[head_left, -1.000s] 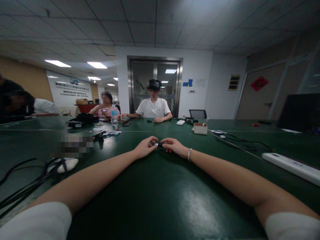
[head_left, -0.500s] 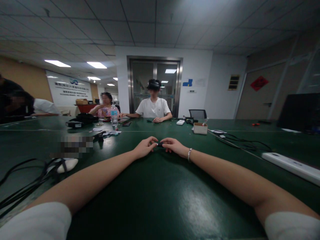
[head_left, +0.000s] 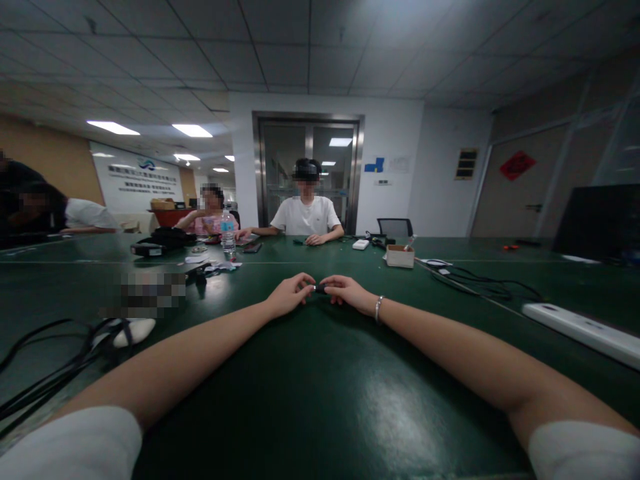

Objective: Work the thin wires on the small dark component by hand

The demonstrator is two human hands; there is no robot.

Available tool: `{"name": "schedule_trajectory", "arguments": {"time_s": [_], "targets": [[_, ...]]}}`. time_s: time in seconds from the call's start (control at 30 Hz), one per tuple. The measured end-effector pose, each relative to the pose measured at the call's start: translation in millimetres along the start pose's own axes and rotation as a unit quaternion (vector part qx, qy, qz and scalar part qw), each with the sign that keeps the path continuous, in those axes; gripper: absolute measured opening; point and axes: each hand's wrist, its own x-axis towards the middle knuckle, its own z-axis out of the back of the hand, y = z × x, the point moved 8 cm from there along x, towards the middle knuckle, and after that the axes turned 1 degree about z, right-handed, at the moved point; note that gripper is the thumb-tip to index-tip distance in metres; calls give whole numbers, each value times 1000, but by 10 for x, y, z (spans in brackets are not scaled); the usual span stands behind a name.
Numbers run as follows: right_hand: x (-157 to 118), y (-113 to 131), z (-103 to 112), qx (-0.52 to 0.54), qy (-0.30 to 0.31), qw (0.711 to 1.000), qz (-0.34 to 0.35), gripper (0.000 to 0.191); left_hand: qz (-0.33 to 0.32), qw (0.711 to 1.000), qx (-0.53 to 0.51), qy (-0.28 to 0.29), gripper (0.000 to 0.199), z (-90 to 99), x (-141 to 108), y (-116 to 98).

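A small dark object (head_left: 320, 289) with a light, shiny left end is between my two hands, just above or on the green table (head_left: 320, 400). My left hand (head_left: 291, 295) pinches its light end between thumb and fingertips. From the other side, my right hand (head_left: 349, 293) has its fingers closed on the dark part. What exactly the object is cannot be made out. A silvery bracelet (head_left: 379, 308) circles my right wrist.
Cables (head_left: 55, 363) and a white mouse (head_left: 135, 331) lie at left. A bottle (head_left: 228, 233) stands farther back. At right are a small box (head_left: 400, 257), more cables and a white power strip (head_left: 580, 330). A person (head_left: 307, 213) sits opposite; others are at left.
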Motion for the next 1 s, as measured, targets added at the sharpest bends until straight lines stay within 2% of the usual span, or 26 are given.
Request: {"name": "schedule_trajectory", "arguments": {"time_s": [0.4,0.6,0.73,0.83,1.0], "targets": [[0,4,5,-2,-3,1000,0,21,6,999,-48,-3,32,-11,11,82],[1,3,7,-1,-2,1000,3,21,32,999,17,-11,35,29,7,60],[3,0,4,-2,1,1000,1,21,-21,996,76,-50,31,106,-5,-68],[7,-14,8,2,0,1000,-5,21,-36,994,81,-58,33,114,-15,-102],[12,-23,8,4,-2,1000,-5,22,-7,997,66,-46,36,85,-26,-47]]}}
